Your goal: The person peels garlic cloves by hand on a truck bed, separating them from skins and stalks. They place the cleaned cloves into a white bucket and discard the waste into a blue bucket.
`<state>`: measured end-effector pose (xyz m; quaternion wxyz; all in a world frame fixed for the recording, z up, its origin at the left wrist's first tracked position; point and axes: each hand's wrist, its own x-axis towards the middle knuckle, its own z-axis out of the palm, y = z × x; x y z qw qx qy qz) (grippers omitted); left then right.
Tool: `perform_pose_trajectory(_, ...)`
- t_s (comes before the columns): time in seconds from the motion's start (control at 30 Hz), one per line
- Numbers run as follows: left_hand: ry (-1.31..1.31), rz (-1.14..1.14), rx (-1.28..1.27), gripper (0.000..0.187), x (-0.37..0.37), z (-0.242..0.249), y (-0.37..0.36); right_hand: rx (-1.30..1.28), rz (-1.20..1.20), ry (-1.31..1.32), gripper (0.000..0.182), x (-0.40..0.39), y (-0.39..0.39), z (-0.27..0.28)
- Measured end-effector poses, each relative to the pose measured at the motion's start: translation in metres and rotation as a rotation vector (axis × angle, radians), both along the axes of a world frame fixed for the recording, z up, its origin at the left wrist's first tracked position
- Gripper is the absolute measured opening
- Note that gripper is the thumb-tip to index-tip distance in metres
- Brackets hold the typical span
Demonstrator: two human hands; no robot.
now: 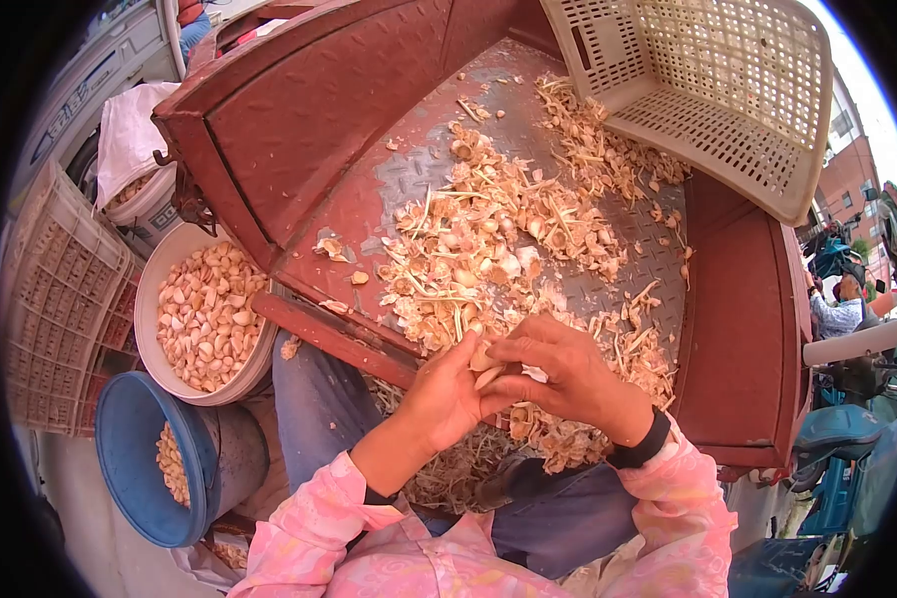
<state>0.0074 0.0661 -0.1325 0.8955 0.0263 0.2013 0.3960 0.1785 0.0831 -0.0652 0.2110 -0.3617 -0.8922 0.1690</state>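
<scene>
My left hand (443, 391) and my right hand (558, 371) meet over the front edge of the red metal cart bed (354, 189). Pale garlic pieces (486, 367) are held between them, with the fingers of both hands closed around them. Part of what they hold is hidden by the fingers. Just beyond the hands, a pile of garlic bulbs, stalks and dry skins (468, 249) lies on the bed. A white bucket (149, 299) full of loose cloves (209, 319) stands at the left.
A blue bucket (120, 448) with some cloves is at lower left, beside a plastic crate (60, 299). Behind the white bucket stands another with a white sack (135, 130). A beige perforated basket (738, 90) rests at the back right. Scooters (837, 439) are at far right.
</scene>
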Motion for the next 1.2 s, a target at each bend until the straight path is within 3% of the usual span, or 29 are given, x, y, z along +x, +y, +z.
perform_pose_trajectory(0.03,-0.021,-0.001,-0.027,0.034,-0.004,-0.003,-0.001,-0.124,-0.002,0.086,0.023,-0.004,0.001,0.002)
perform_pose_trajectory(0.13,-0.168,0.025,-0.01,0.032,-0.037,-0.004,0.005,-0.095,-0.326,0.252,0.026,0.009,0.036,-0.02)
perform_pose_trajectory(0.17,-0.23,0.041,0.011,0.031,-0.053,-0.001,0.008,-0.056,-0.326,0.186,0.026,0.013,0.05,-0.026)
perform_pose_trajectory(0.2,-0.055,0.165,0.003,0.031,-0.07,0.022,0.011,-0.02,-0.327,0.122,0.027,0.016,0.064,-0.032)
perform_pose_trajectory(0.27,0.14,0.383,0.228,0.031,-0.12,0.031,0.023,-0.009,-0.313,-0.02,0.028,0.02,0.073,-0.044)
perform_pose_trajectory(0.37,0.761,0.678,0.452,0.029,-0.211,0.007,0.039,0.013,-0.29,-0.179,0.025,0.031,0.078,-0.062)
perform_pose_trajectory(0.43,1.199,0.722,0.346,0.032,-0.246,-0.01,0.045,-0.321,-0.429,-0.011,0.022,0.041,0.07,-0.06)
perform_pose_trajectory(0.47,1.371,0.713,0.398,0.032,-0.265,-0.023,0.047,-0.491,-0.503,0.075,0.021,0.046,0.063,-0.06)
perform_pose_trajectory(0.5,1.539,0.7,0.452,0.033,-0.281,-0.039,0.047,-0.654,-0.54,0.36,0.018,0.054,0.057,-0.068)
perform_pose_trajectory(0.53,1.703,0.688,0.509,0.034,-0.285,-0.049,0.048,-0.721,-0.562,0.42,0.017,0.058,0.053,-0.064)
perform_pose_trajectory(0.67,1.316,0.655,0.613,0.03,-0.208,-0.004,0.03,-0.859,-0.574,0.599,0.01,0.061,0.036,-0.04)
perform_pose_trajectory(0.77,0.966,0.428,0.708,0.028,-0.099,0.039,0.01,-0.882,-0.483,0.655,0.008,0.048,0.025,-0.036)
perform_pose_trajectory(0.8,0.919,0.35,0.738,0.03,-0.061,0.038,0.005,-0.777,-0.511,0.586,0.008,0.042,0.023,-0.039)
perform_pose_trajectory(0.83,1.098,0.224,1.017,0.035,-0.037,0.021,0.009,-0.669,-0.539,0.52,0.008,0.037,0.021,-0.043)
perform_pose_trajectory(0.87,1.167,0.38,1.202,0.034,-0.014,0.015,0.016,-0.557,-0.571,0.457,0.007,0.034,0.02,-0.047)
perform_pose_trajectory(0.9,1.176,0.394,1.159,0.028,-0.002,0.016,0.023,-0.357,-0.618,0.276,0.009,0.04,0.02,-0.05)
perform_pose_trajectory(0.97,1.28,0.371,1.269,0.025,-0.005,0.017,0.038,-0.21,-0.632,-0.046,0.011,0.056,0.014,-0.035)
perform_pose_trajectory(1.0,1.329,0.354,1.324,0.023,-0.005,0.019,0.044,-0.139,-0.638,-0.207,0.012,0.063,0.009,-0.029)
perform_pose_trajectory(1.03,1.366,0.344,1.396,0.017,-0.002,0.024,0.049,-0.195,-0.666,-0.209,0.015,0.071,0.006,-0.029)
perform_pose_trajectory(1.13,1.588,0.018,1.713,0.015,0.027,0.007,0.06,-0.139,-0.622,-0.554,0.015,0.079,0.003,-0.035)
perform_pose_trajectory(1.2,1.705,-0.086,1.765,0.013,0.047,0.003,0.056,0.009,-0.574,-0.3,0.013,0.063,0.009,-0.028)
